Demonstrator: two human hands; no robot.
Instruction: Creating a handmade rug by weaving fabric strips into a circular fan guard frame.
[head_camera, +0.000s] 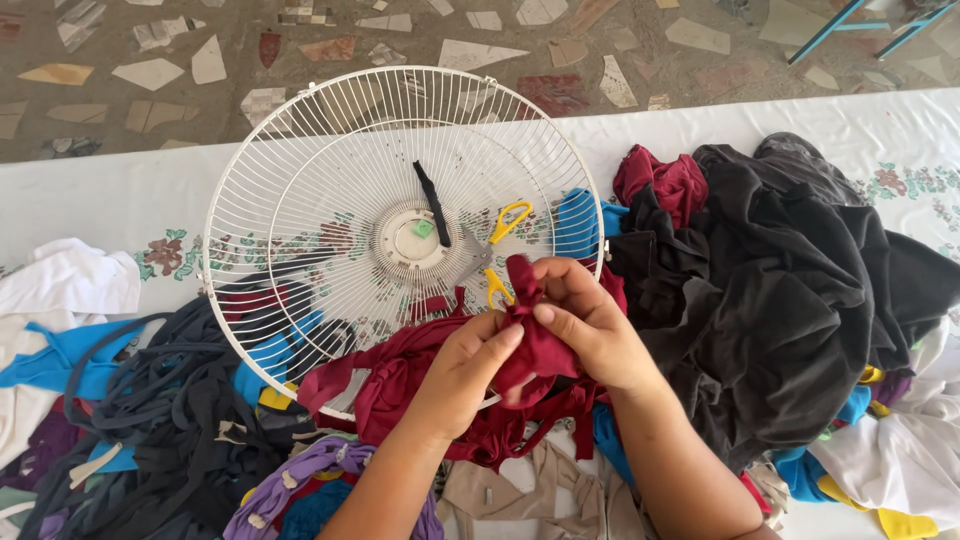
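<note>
Hands: we are seeing two, our left hand (470, 360) and our right hand (585, 320), both meeting just below the middle of the view.
Fan guards: we are counting one, a round white wire fan guard (330, 180) lying flat on the table (120, 195).
Scissors: we are counting one pair, yellow-handled scissors (492, 258) resting on the guard's wires just above our hands.
Black strip: we are noting one short black strip (433, 203) lying beside the guard's hub.
Fabric being worked: we are holding one dark red cloth strip (535, 345), bunched between both hands over the lower rim of the guard, its tails trailing down to the left across the wires.
Left fingers: they are closing narrowly on the bunch from the left, thumb pressing its side.
Right fingers: they are curling over the top of the bunch, pinching it tight; the cloth is sticking up just past the fingertips.
Heaps: we are seeing a large black cloth pile (780, 290) to the right with one maroon piece (665, 180) on its upper edge, and grey, blue and purple strips (180, 420) heaped to the left.
In the way: our hands are covering part of the scissors' lower handle, and the red cloth is hiding part of the guard's rim.
</note>
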